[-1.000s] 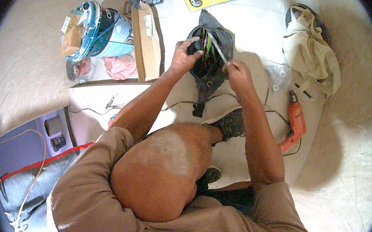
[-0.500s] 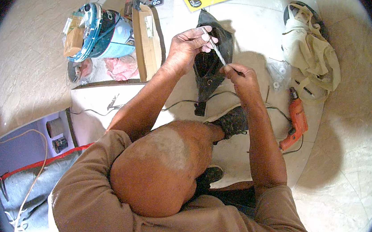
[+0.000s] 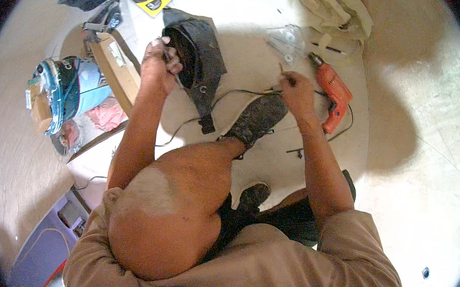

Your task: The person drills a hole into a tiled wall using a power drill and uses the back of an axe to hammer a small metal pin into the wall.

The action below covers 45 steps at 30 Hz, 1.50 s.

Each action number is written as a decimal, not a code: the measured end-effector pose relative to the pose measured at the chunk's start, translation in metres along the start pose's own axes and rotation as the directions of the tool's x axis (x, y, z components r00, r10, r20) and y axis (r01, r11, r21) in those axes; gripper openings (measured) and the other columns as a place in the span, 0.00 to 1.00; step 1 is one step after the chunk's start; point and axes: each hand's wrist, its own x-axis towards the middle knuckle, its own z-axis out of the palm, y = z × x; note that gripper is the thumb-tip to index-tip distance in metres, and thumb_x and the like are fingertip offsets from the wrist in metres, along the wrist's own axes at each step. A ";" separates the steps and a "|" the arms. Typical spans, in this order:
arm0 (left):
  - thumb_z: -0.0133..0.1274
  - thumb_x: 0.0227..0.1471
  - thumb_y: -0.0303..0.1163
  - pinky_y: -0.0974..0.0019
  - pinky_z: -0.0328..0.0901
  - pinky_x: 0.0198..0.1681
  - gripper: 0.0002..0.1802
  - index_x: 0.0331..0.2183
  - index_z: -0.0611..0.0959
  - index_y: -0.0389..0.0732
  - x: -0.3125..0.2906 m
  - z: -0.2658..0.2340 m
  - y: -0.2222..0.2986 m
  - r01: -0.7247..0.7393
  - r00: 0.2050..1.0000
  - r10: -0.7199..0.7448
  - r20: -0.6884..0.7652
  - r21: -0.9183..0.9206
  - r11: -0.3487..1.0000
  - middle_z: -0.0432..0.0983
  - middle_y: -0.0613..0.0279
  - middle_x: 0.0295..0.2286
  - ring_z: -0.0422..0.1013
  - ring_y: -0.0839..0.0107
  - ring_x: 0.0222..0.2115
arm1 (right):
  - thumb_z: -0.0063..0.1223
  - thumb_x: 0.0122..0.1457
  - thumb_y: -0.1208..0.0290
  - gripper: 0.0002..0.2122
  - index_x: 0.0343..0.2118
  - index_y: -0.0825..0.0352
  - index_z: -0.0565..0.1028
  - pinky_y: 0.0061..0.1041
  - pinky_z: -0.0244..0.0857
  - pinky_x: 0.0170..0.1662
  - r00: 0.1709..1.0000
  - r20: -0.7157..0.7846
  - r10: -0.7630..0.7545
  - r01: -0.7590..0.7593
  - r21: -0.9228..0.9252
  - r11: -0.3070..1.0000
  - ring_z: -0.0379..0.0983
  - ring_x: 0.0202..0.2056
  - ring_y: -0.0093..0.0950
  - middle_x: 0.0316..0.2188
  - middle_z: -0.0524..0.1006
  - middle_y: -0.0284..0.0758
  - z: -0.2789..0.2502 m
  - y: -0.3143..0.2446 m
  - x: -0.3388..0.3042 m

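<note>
My left hand [image 3: 161, 65] is closed and slightly smeared by motion, at the left edge of an open black pouch [image 3: 209, 44]. Below its fingers pokes the end of a grey drill bit [image 3: 178, 81]; the rest of the bit is hidden. Over the floor to the right, my right hand [image 3: 297, 92] has its fingertips pinched together. A thin brown rod [image 3: 281, 67] shows right at those fingertips, and what they hold is hard to make out. Beyond this hand lies an orange power drill [image 3: 335, 90], its dark chuck toward the upper left.
A clear plastic bag of small parts [image 3: 287, 43] lies near the drill's chuck. Cream cloth [image 3: 342, 10] is at the upper right. On the left stand a blue bucket [image 3: 80, 87] and an open cardboard box [image 3: 118, 72]. A dark cable [image 3: 240, 91] crosses the floor.
My hands have moved apart; both were at the drill bit before. The left now keeps it by the pouch, while the right has come down beside the thin rod. The whole view has shifted.
</note>
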 end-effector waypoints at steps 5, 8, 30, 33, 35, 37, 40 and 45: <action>0.47 0.71 0.35 0.64 0.61 0.30 0.13 0.43 0.81 0.38 0.027 -0.009 -0.012 0.088 0.990 -0.081 0.112 -0.067 0.994 0.71 0.62 0.29 0.62 0.70 0.25 | 0.59 0.62 0.67 0.12 0.43 0.70 0.82 0.41 0.73 0.48 0.976 -0.218 -0.025 -0.017 -0.188 0.982 0.80 0.43 0.48 0.40 0.83 0.49 -0.025 0.040 0.034; 0.49 0.69 0.36 0.62 0.65 0.34 0.15 0.50 0.79 0.37 0.024 0.010 -0.016 0.102 0.973 -0.104 0.205 0.022 0.995 0.73 0.61 0.33 0.67 0.68 0.28 | 0.59 0.61 0.67 0.12 0.44 0.68 0.81 0.45 0.71 0.52 0.892 -0.298 -0.340 0.236 -0.337 0.912 0.77 0.47 0.50 0.44 0.80 0.49 -0.021 0.026 0.077; 0.51 0.67 0.33 0.38 0.70 0.58 0.20 0.56 0.75 0.36 0.015 0.084 -0.008 0.174 0.931 -0.197 0.306 0.103 0.979 0.79 0.48 0.51 0.75 0.48 0.54 | 0.58 0.62 0.72 0.07 0.38 0.68 0.83 0.38 0.73 0.42 0.872 -0.324 -0.367 0.422 0.116 0.899 0.79 0.36 0.41 0.36 0.84 0.42 0.043 -0.064 0.164; 0.47 0.68 0.32 0.39 0.69 0.60 0.22 0.58 0.72 0.32 0.017 0.074 0.007 0.124 0.922 -0.159 0.353 0.121 0.985 0.78 0.49 0.54 0.74 0.49 0.55 | 0.61 0.64 0.71 0.09 0.41 0.72 0.82 0.28 0.74 0.35 0.978 0.056 -0.202 0.072 0.814 0.577 0.79 0.29 0.26 0.29 0.83 0.35 0.030 -0.130 0.131; 0.46 0.69 0.33 0.39 0.69 0.59 0.22 0.58 0.72 0.30 0.018 0.077 0.015 0.112 0.909 -0.160 0.386 0.143 0.983 0.78 0.47 0.53 0.75 0.49 0.54 | 0.62 0.63 0.71 0.10 0.44 0.72 0.83 0.23 0.73 0.33 0.921 0.218 -0.321 -0.043 0.880 0.473 0.77 0.27 0.21 0.30 0.84 0.32 0.028 -0.145 0.127; 0.43 0.71 0.34 0.38 0.71 0.58 0.22 0.57 0.72 0.28 0.016 0.080 0.021 0.126 0.906 -0.174 0.386 0.146 0.981 0.79 0.44 0.51 0.77 0.48 0.52 | 0.62 0.63 0.72 0.10 0.43 0.71 0.84 0.23 0.73 0.32 0.927 0.195 -0.321 0.043 0.794 0.607 0.77 0.26 0.21 0.31 0.84 0.32 0.029 -0.161 0.126; 0.44 0.71 0.34 0.40 0.72 0.56 0.22 0.56 0.73 0.26 0.011 0.083 0.029 0.106 0.901 -0.166 0.400 0.168 0.980 0.80 0.41 0.49 0.78 0.48 0.50 | 0.63 0.62 0.74 0.09 0.43 0.69 0.85 0.23 0.74 0.32 0.910 0.197 -0.365 0.090 0.764 0.638 0.77 0.26 0.21 0.32 0.85 0.33 0.032 -0.167 0.136; 0.48 0.69 0.32 0.43 0.73 0.56 0.19 0.54 0.76 0.29 0.018 0.074 0.033 0.098 0.869 -0.176 0.462 0.189 0.977 0.80 0.44 0.49 0.80 0.49 0.48 | 0.64 0.60 0.77 0.09 0.43 0.70 0.85 0.22 0.74 0.33 0.902 0.212 -0.375 0.056 0.805 0.591 0.77 0.27 0.22 0.32 0.85 0.34 0.037 -0.167 0.140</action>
